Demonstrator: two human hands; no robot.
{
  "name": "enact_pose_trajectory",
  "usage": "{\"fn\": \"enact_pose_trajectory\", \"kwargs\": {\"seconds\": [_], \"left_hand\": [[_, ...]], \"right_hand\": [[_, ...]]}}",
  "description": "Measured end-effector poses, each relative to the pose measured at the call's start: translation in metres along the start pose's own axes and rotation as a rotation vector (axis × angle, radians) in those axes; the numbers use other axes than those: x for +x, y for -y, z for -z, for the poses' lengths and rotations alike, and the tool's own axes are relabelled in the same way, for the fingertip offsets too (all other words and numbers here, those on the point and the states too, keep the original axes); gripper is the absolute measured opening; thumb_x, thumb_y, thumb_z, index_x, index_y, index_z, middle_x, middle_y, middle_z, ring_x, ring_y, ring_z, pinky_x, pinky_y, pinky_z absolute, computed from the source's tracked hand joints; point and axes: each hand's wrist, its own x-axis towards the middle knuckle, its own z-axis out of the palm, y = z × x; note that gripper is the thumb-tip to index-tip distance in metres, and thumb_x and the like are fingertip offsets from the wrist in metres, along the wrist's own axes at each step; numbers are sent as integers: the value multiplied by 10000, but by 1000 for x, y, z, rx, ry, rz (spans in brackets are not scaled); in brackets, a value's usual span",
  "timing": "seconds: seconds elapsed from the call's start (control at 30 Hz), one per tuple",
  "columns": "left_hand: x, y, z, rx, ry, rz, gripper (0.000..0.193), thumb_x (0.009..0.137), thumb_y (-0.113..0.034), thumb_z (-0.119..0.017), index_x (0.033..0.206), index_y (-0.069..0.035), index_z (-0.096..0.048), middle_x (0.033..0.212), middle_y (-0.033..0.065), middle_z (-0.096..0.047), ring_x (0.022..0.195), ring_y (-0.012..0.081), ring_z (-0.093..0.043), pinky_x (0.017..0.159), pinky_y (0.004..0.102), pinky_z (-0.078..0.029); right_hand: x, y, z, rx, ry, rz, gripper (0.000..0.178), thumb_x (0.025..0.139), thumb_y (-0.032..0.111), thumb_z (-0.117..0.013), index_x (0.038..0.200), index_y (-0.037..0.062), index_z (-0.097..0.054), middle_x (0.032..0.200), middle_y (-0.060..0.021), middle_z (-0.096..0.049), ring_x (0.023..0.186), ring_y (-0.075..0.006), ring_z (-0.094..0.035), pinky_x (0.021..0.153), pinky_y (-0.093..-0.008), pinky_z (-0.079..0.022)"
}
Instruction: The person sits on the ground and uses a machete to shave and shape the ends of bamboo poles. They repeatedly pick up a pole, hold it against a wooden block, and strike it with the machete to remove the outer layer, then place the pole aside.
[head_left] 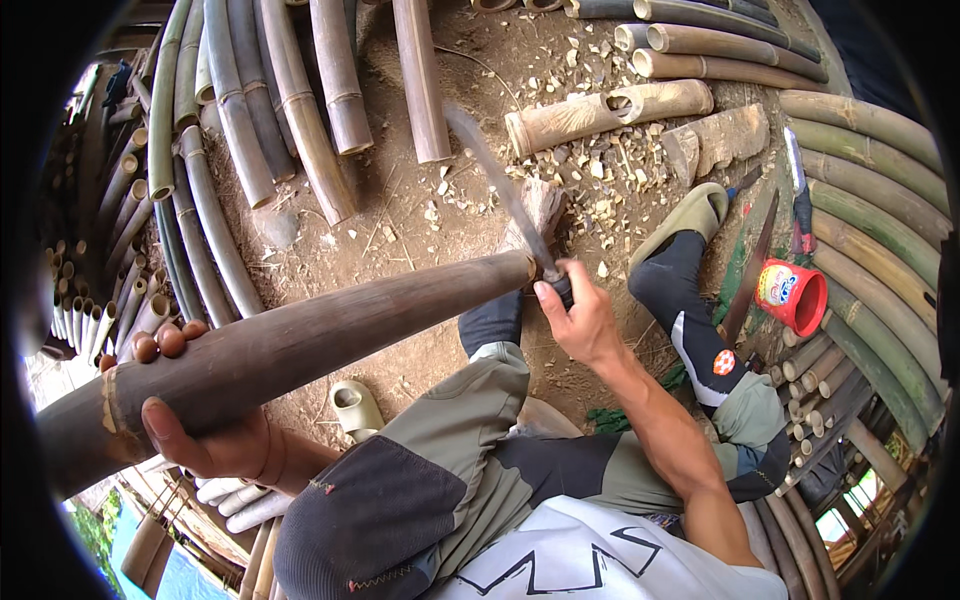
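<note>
Out to your left, your left hand [220, 448] is wrapped around the dark bamboo pole [310, 340], thumb on the near side, fingertips curling over the top, right by the pale node. And follow the line of it: the pole slants up to the middle of the view, its cut end just beside your right hand [592, 322]. That right hand is closed around the dark handle of a long knife [508, 200], blade blurred, pointing away and leftward! Just beyond the cut end sits a wooden block [542, 205]; pale chips [602, 215] litter the dirt near it.
</note>
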Motion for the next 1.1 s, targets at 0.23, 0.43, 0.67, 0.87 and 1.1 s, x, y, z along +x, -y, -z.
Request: {"fn": "enact_pose_trajectory", "kwargs": {"seconds": [0.23,0.43,0.67,0.87,1.1], "left_hand": [[3,2,-2,-4,-34,-6,540,879,-276,-599,1347,-70,-424,1169,151,-490,1083,263,-515,1034,471,-401],[7,2,21,-253,205,-29,700,769,-279,-693,1374,-66,-413,1129,114,-483,1050,239,-514,1036,444,-394],[12,-4,11,-231,377,-34,863,710,-191,-833,1454,-97,-404,1133,77,-543,1060,235,-563,1029,448,-425],[7,-2,9,-224,325,-46,843,710,-203,-831,1442,-87,-430,1122,74,-529,1048,228,-546,991,451,-422],[11,-1,11,-204,315,-52,875,727,-257,-804,1471,-72,-384,1137,97,-497,1038,227,-531,1021,458,-409]], "right_hand": [[-12,-68,-20,-190,203,-423,378,952,310,-609,1132,-11,-520,768,-219,-670,724,-376,-694,642,-434,-535],[0,-3,3,157,-27,-97,403,972,333,-606,1132,-31,-544,730,-189,-654,674,-303,-692,580,-410,-509],[-12,-57,-18,-191,140,-167,358,961,298,-601,1127,-9,-519,738,-203,-673,628,-392,-681,558,-444,-529],[3,9,11,117,1,-25,393,957,300,-621,1148,-26,-515,735,-180,-652,673,-320,-690,590,-388,-530],[-8,-86,-23,-158,157,-280,427,939,348,-626,1110,-27,-514,745,-245,-654,740,-441,-674,640,-491,-528]]}}
